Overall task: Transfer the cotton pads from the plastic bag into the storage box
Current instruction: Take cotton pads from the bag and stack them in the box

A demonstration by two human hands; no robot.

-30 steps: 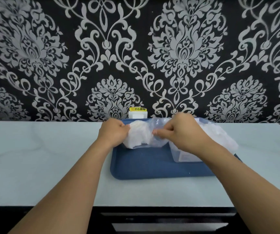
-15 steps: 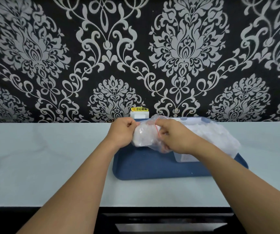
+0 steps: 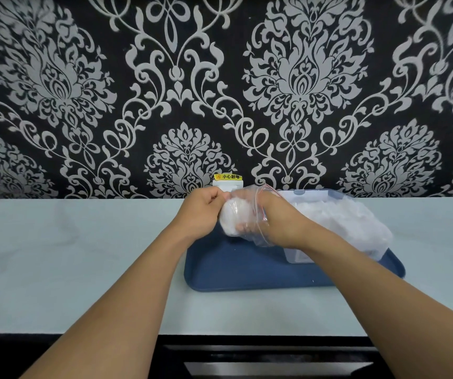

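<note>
A clear plastic zip bag point(image 3: 243, 199) with a red seal line is held above the blue tray point(image 3: 236, 269). My left hand point(image 3: 202, 212) pinches the bag's left edge. My right hand point(image 3: 272, 222) is pushed inside the bag's mouth, its fingers curled round a clump of white cotton pads point(image 3: 231, 218). To the right, the clear storage box point(image 3: 337, 222) stands on the tray, heaped with white cotton pads; my right forearm crosses its near corner.
A pale marble-look counter point(image 3: 69, 255) runs to a black wall with silver damask pattern. A white socket with a yellow warning label point(image 3: 227, 181) sits on the wall right behind the hands. Dark drawer fronts point(image 3: 274, 359) lie below the counter's front edge.
My right hand has gone from pinching the bag's top edge to reaching inside it around the pads. Both hands and the bag sit slightly higher over the tray.
</note>
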